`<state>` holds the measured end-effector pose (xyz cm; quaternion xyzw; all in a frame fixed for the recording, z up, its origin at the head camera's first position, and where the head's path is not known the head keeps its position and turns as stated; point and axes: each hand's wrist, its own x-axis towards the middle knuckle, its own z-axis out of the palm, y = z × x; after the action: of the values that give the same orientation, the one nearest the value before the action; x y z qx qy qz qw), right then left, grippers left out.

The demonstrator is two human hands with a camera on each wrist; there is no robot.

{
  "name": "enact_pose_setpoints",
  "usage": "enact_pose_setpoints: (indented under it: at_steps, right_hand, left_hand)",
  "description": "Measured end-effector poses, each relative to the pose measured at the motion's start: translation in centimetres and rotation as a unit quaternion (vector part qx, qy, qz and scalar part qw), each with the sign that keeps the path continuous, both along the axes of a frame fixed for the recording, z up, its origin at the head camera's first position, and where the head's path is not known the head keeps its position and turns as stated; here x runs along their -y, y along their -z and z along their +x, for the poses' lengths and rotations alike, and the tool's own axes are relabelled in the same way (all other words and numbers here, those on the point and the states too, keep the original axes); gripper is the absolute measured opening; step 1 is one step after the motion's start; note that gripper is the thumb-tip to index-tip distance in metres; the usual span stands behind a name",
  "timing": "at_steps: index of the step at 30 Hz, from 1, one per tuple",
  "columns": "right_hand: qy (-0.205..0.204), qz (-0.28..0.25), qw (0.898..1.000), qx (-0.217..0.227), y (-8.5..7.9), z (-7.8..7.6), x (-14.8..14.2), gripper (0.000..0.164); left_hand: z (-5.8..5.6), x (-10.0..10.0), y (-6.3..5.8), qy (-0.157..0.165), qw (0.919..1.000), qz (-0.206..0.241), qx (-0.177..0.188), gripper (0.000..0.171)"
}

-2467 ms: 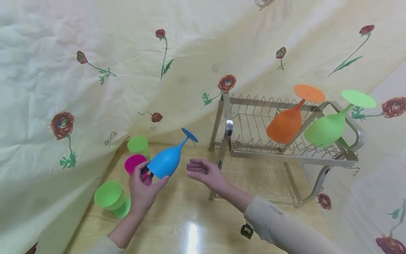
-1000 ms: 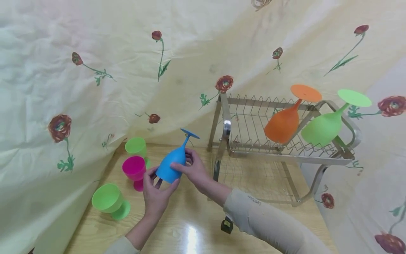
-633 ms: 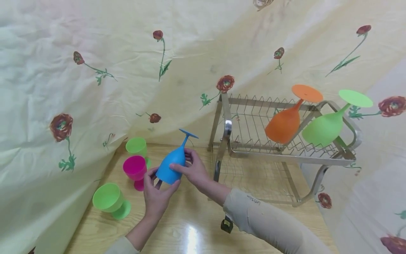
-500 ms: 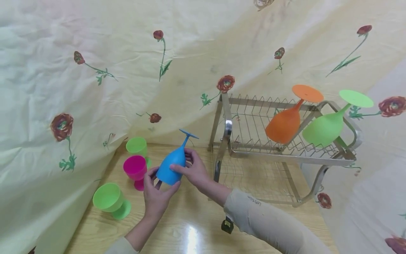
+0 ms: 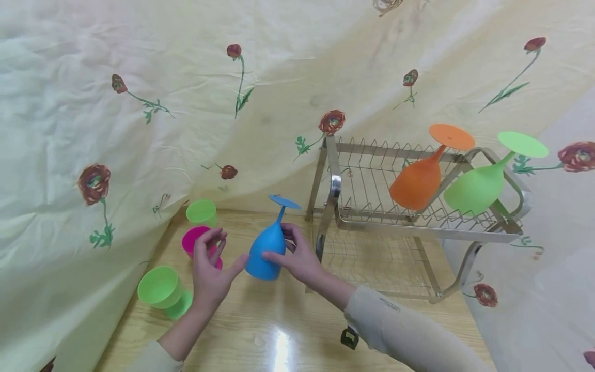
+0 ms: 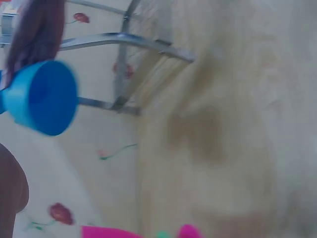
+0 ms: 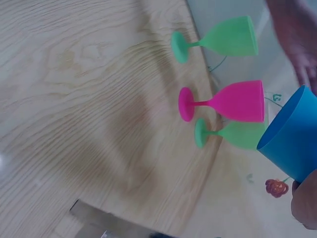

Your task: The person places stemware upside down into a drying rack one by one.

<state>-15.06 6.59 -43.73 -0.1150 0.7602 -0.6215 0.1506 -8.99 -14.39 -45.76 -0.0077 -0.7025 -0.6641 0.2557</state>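
A blue plastic wine glass (image 5: 266, 253) is held upside down and tilted above the table, its round foot uppermost. My right hand (image 5: 302, 256) grips its bowl from the right, thumb across the front. Left of it, my left hand (image 5: 211, 271) is apart from the glass, fingers bent and thumb spread with nothing between them. In the right wrist view, the blue bowl (image 7: 294, 136) shows its rim turned toward the left hand. Behind the left hand stands a magenta wine glass (image 5: 192, 240), partly hidden by the fingers.
Two green wine glasses (image 5: 160, 289) stand upright along the table's left side. A two-tier metal dish rack (image 5: 362, 226) stands at the right. On its upper tier, an orange glass (image 5: 417, 183) and a light green glass (image 5: 476, 188) rest upside down. Flowered cloth (image 5: 269, 103) hangs behind.
The right hand reached in and took hold of the blue glass's bowl. Since then the left hand has let go and drawn back left, while the glass has shifted slightly right and down.
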Motion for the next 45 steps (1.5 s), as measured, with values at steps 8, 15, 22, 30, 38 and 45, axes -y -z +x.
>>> enact_pose_setpoints:
  at_steps: [8,15,22,30,38,45]
  right_hand:
    - [-0.001,0.029,0.999,-0.046,-0.5,1.5,-3.1,0.082]
    - [-0.014,0.049,0.995,-0.086,-1.4,3.6,-6.1,0.085]
    - [-0.009,0.056,0.983,-0.172,-3.4,5.1,-9.0,0.08]
    - [0.005,0.024,0.965,-0.261,-8.3,5.3,-11.6,0.085]
    - [0.052,0.022,0.959,-0.278,-15.1,3.4,-13.8,0.082]
    - [0.102,0.043,0.945,-0.307,-19.8,-0.7,-15.7,0.082]
  left_hand:
    - [-3.8,-1.2,-6.4,0.084,0.9948,-0.054,0.019,0.072]
    - [-7.2,-3.8,-10.4,0.161,0.9848,-0.054,0.037,0.056]
    - [-9.5,-7.0,-12.2,0.209,0.9699,-0.07,0.103,0.044]
    - [-10.8,-10.2,-13.0,0.215,0.9655,-0.077,0.126,0.042]
    - [-11.5,-12.2,-13.8,0.2,0.9662,-0.074,0.146,0.033]
    - [-11.5,-13.4,-14.1,0.177,0.9702,-0.069,0.15,0.027]
